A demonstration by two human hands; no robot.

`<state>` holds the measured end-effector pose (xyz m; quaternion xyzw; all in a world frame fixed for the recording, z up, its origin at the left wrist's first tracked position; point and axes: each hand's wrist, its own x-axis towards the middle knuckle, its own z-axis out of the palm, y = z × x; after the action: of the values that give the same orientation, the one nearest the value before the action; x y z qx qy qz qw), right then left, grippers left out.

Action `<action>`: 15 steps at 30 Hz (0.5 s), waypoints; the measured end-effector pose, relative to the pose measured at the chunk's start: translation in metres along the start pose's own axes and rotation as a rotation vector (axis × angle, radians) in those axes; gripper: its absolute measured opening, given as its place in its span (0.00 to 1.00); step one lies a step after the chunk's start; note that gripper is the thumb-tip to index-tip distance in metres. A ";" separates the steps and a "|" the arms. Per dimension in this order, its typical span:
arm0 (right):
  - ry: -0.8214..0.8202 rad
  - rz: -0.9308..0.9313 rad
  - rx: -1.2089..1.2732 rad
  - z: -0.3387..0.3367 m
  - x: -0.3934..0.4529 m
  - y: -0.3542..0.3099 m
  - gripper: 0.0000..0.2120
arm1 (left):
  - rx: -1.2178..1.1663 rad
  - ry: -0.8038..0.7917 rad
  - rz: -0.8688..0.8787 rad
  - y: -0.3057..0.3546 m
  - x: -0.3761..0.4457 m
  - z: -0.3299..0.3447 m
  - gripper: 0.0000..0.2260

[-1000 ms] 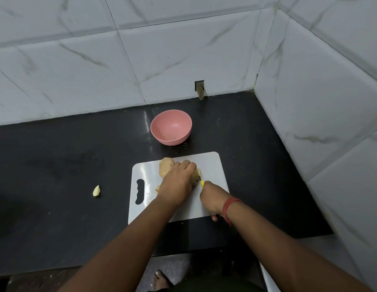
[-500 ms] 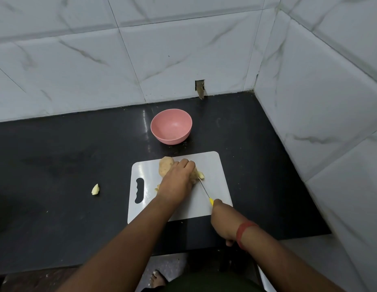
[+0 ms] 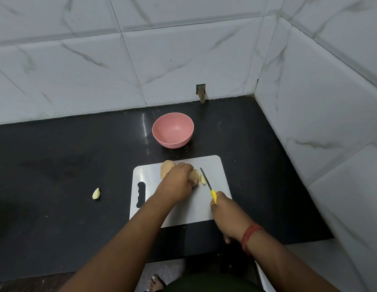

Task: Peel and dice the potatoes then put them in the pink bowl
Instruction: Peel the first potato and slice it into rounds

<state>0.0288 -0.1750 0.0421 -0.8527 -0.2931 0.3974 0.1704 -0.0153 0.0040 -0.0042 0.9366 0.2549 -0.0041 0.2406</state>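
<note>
On the white cutting board (image 3: 213,165), my left hand (image 3: 177,184) grips a potato (image 3: 194,174) whose right end shows past my fingers. A second potato (image 3: 167,167) lies just behind that hand. A pale cut slice (image 3: 202,179) lies right of the held potato. My right hand (image 3: 227,211) holds a yellow-handled knife (image 3: 207,182), its blade lying beside the slice, tip pointing away from me. The pink bowl (image 3: 173,130) stands empty behind the board.
A loose potato piece (image 3: 96,194) lies on the black counter (image 3: 57,165) left of the board. Tiled walls close the back and the right side. The counter's front edge runs just below the board, and a foot shows on the floor.
My right hand has drawn the knife back toward me and to the right, out of the potato. A cut slice now lies free beside the potato. My left hand stays on the potato.
</note>
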 end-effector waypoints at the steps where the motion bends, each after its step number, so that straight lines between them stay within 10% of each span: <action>1: 0.010 0.006 0.011 0.000 0.001 -0.003 0.06 | -0.005 0.001 -0.003 0.000 0.000 0.000 0.17; 15: -0.012 0.035 0.018 0.000 0.018 -0.028 0.06 | -0.086 0.159 0.101 -0.007 -0.007 0.018 0.08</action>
<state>0.0274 -0.1419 0.0462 -0.8537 -0.2754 0.4082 0.1691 -0.0222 -0.0025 -0.0223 0.9343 0.2254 0.0932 0.2598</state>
